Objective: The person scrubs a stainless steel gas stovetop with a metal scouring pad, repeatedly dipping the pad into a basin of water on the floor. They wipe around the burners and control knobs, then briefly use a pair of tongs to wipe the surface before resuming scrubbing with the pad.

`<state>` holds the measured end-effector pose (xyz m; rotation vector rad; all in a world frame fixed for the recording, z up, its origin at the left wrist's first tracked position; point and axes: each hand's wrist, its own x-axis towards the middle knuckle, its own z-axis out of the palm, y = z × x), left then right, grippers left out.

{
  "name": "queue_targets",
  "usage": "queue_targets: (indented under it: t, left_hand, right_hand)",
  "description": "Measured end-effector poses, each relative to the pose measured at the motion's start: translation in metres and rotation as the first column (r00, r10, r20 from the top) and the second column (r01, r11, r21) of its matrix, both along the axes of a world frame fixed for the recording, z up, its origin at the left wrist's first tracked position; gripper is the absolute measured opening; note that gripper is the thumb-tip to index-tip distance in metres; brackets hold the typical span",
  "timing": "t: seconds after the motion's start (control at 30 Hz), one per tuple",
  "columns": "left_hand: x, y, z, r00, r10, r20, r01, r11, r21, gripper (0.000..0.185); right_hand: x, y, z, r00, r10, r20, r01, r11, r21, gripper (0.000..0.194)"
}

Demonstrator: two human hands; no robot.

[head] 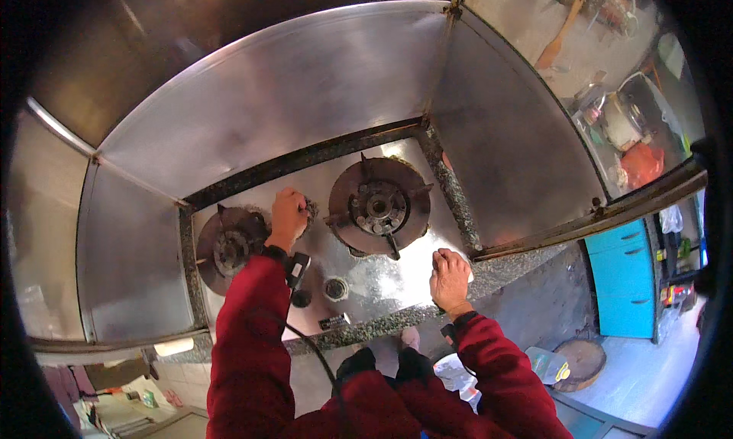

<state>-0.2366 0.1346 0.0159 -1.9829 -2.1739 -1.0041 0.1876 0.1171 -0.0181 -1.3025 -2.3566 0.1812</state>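
My left hand (289,213) is closed around a dark scouring pad (311,213), which touches the steel cooktop (366,278) between the two burners. Beside its wrist lies the left burner (231,250), partly covered by my sleeve. The larger right burner (379,206) has a round drip plate and pot supports. My right hand (450,276) rests at the cooktop's right front part, fingers curled; a bit of something white shows at its outer edge, and what it is I cannot tell. Near the front edge sit a round control fitting (335,289) and a dark label (334,322).
Metal splash panels (275,84) surround the cooktop on the back and sides. A speckled stone counter edge (395,320) runs along the front. At right are a blue cabinet (624,284), a plastic bottle (547,365) and a round wooden board (581,364) on a lower level.
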Motion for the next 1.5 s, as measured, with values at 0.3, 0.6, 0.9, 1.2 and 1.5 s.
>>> queue_targets:
  t: [0.3, 0.6, 0.9, 1.2, 1.5]
  left_hand:
    - [0.101, -0.171, -0.013, 0.933, 0.339, 0.120, -0.352, 0.930, 0.107, 0.022]
    - [0.109, -0.232, -0.040, 0.719, 0.672, -0.177, -0.680, 0.733, 0.016, 0.034]
    - [0.114, -0.232, -0.042, 0.839, 0.541, 0.058, -0.504, 0.813, -0.291, 0.068]
    - [0.064, -0.265, -0.042, 0.909, 0.400, 0.117, -0.360, 0.895, -0.263, 0.055]
    - [0.073, -0.296, -0.043, 0.743, 0.659, -0.116, -0.665, 0.707, -0.241, 0.056]
  right_hand:
    - [0.029, -0.005, 0.007, 0.977, 0.122, -0.172, -0.147, 0.979, -0.141, 0.053]
    - [0.090, -0.060, 0.008, 0.916, 0.215, -0.340, -0.296, 0.933, -0.207, 0.045]
    - [0.159, -0.107, -0.013, 0.963, -0.049, -0.267, -0.063, 0.916, -0.396, 0.038]
    - [0.143, -0.136, -0.013, 0.973, -0.038, -0.228, -0.055, 0.921, -0.386, 0.034]
    - [0.110, -0.130, -0.002, 0.968, 0.054, -0.247, -0.142, 0.925, -0.352, 0.028]
